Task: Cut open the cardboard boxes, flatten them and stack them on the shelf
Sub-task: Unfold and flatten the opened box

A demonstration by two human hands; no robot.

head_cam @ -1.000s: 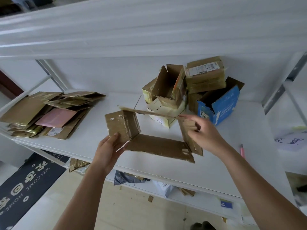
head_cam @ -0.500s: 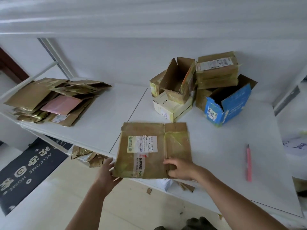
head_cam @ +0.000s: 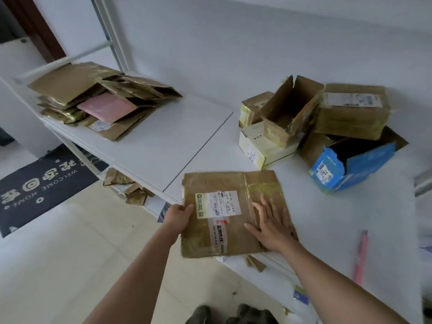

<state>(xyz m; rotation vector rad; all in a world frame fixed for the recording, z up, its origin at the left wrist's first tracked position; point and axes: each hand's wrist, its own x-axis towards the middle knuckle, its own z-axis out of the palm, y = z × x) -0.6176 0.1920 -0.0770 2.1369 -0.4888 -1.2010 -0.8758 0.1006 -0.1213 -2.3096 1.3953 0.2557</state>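
While the flattened box [head_cam: 230, 212] lies at the front edge of the white shelf [head_cam: 163, 146], at about six o'clock in the view, both hands are on it. The left hand [head_cam: 178, 217] grips its left edge, thumb over the top face and fingers curled underneath where the cardboard overhangs the shelf. The right hand [head_cam: 271, 228] rests flat on the right part, fingers straight and spread, pressing down beside the taped fold.

The step in hand looks like pressing the box fully flat before it goes to the stack of flattened cardboard [head_cam: 102, 101] at ten o'clock. To do it well, the right palm should sweep along the fold so the panels do not spring up, and the left hand should keep its hold so the overhanging side does not tip off the edge. A lift by both edges, kept level, would then carry it well.

At two o'clock stand the boxes not yet flattened [head_cam: 311, 118], among them a blue box [head_cam: 360, 169] lying open. A pink cutter [head_cam: 361, 258] lies on the shelf at four o'clock. Cardboard scraps [head_cam: 131, 188] sit on a lower shelf, and a dark doormat [head_cam: 39, 183] lies on the pale floor at nine o'clock. A white wall backs the shelf.
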